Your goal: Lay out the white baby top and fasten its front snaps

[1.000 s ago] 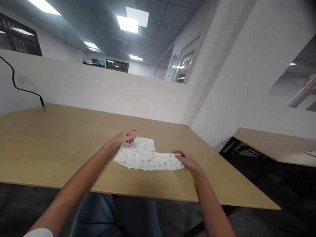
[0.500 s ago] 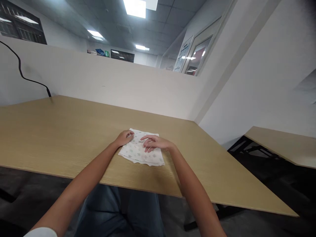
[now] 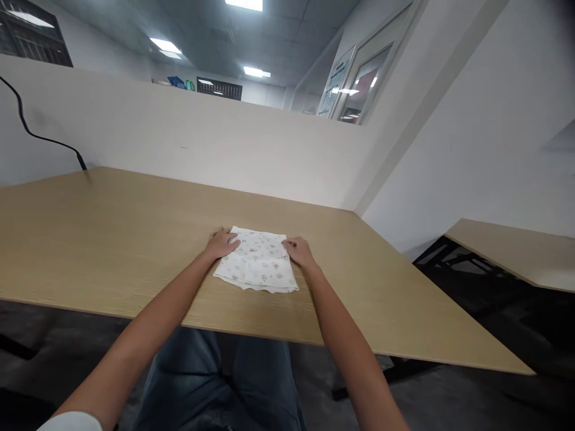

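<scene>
A white cloth point(image 3: 258, 260) printed with small figures lies flat on the table in front of me, its near hem wavy and layered. At its upper left edge rests my left hand point(image 3: 220, 244), thumb on the fabric and the other fingers stretched apart from it, past the edge. My right hand point(image 3: 300, 251) is at the upper right edge, its fingers curled together on the cloth's border. Part of those fingertips is hidden by the hand itself.
The wooden table point(image 3: 135, 239) runs to a low white partition point(image 3: 224, 155) at the back. A black cable point(image 3: 54, 141) comes down at the far left. To the right, beyond a gap, stands another table point(image 3: 507, 248).
My right hand has moved right, from above the middle of the cloth to its right edge, and its fingers have closed. My left hand has shifted slightly, its fingers now stretched out more.
</scene>
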The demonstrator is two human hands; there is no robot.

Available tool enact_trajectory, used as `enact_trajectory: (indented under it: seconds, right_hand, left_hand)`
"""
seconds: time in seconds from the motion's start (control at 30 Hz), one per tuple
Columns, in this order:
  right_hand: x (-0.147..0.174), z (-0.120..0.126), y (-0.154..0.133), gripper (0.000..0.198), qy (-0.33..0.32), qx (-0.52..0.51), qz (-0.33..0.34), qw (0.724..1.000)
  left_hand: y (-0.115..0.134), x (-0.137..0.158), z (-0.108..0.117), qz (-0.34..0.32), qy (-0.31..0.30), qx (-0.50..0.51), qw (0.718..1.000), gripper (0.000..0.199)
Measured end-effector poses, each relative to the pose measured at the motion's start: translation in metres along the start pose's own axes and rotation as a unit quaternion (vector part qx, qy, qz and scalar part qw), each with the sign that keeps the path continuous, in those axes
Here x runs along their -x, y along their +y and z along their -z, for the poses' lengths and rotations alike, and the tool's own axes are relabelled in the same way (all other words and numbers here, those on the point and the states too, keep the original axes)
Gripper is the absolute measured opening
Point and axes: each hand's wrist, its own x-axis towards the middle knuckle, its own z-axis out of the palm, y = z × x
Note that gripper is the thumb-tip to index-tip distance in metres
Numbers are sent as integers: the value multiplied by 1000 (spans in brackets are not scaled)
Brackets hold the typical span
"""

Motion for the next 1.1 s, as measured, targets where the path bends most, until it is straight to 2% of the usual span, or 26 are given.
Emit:
enact_trajectory:
  seconds: [0.07,0.2,0.27,0.33,0.43,0.53,0.6,0.67,0.77,0.87,1.0,1.1]
  right_hand:
    - [0,-3,1,27,-12,-6,-5,1000]
    - [0,-5,1,24,-17,-35,-5,999]
    - [-1,-6,2,28,-10,-49,-10,999]
    - [-2,-8,2,33,3,-62,-18,998]
    - [-5,-13,0,48,34,-95,-35,994]
    - [-7,-20,-3,72,59,-199,-70,976]
    - [-8,-24,-5,81,60,-255,-94,961]
    - [-7,-27,-7,83,52,-263,-111,957]
    - [-5,-27,-8,91,35,-260,-142,954]
    - [-2,-25,-14,98,42,-314,-159,935]
    - [-1,-15,-29,99,67,-406,-128,902]
    - [1,3,-43,100,49,-458,-82,884]
  left_hand:
    - [-1,-1,0,-4,-5,5,1000,47]
    - [-3,-5,-2,-54,-6,75,996,27]
    - [-3,-6,-4,-69,15,140,988,19]
    - [-2,-8,-8,-54,52,212,974,17]
    - [-1,-11,-13,15,84,335,938,31]
    - [-3,-16,-16,85,81,428,896,63]
    - [-4,-18,-16,114,67,441,888,82]
    - [-5,-20,-15,125,44,441,888,87]
    - [-3,-22,-12,102,12,455,885,64]
    - [2,-22,-7,106,-9,493,864,43]
    - [11,-22,10,118,-19,567,815,38]
    - [17,-16,31,50,-34,603,795,38]
